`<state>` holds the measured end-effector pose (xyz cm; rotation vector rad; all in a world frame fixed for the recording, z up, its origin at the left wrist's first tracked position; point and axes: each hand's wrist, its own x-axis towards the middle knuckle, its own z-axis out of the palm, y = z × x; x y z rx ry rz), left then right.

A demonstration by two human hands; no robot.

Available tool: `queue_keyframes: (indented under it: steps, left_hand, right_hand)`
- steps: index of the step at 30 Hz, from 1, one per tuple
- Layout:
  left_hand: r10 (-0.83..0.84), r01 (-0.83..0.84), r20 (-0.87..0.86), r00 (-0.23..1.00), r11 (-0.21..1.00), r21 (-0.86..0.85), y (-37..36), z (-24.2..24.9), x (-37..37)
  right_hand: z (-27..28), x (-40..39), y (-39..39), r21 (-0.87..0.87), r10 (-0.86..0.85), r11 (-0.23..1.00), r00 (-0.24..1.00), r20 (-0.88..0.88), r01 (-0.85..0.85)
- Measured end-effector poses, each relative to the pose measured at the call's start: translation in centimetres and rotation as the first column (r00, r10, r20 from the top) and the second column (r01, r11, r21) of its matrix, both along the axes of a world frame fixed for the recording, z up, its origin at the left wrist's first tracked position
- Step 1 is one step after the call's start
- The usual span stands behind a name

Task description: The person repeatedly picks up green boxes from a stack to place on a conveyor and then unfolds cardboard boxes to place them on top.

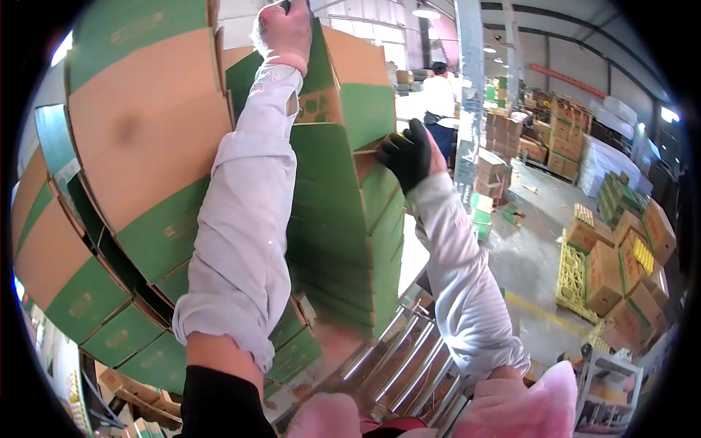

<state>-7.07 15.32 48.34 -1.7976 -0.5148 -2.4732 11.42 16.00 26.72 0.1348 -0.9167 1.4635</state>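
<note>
In front of me rises a tall stack of nested green-and-tan cardboard cartons [336,197], their open ends overlapping. My left hand [285,33], in a pale glove with dark fingertips, is closed over the upper edge of the top carton [365,102]; its fingertips are partly hidden. Lower on the right, my right hand [410,155], in a black-fingered glove, curls its fingers round the side edge of a carton near the stack's top. Both forearms wear white sleeves. Close on the left, another stack of green-and-tan cartons [153,131] reaches above my left arm.
A metal roller conveyor [409,358] runs below, beside a grey steel post [467,95]. Beyond it stands a person in white [438,95]. Across the floor are loose cartons [606,270], a yellow plastic pallet [573,281] and a metal cart frame [610,387].
</note>
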Motion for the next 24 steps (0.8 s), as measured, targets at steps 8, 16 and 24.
queue_keyframes:
  steps: [8,16,24]
  left_hand:
    - [-0.081,0.224,-0.225,0.971,0.64,0.735,-16.5,-1.9,10.1]
    - [-0.265,0.399,-0.34,0.902,0.81,0.429,-22.5,-23.1,20.6]
    - [-0.737,0.346,-0.532,0.416,0.67,-0.657,-34.0,-56.2,23.5]
  right_hand:
    - [7.0,5.8,-11.5,-0.496,-0.501,0.794,0.84,-0.207,0.352]
    - [-9.6,17.4,-30.2,-0.312,-0.791,0.511,0.58,0.192,0.801]
    - [-52.4,21.6,-41.6,-0.375,-0.778,-0.151,0.124,0.616,0.915]
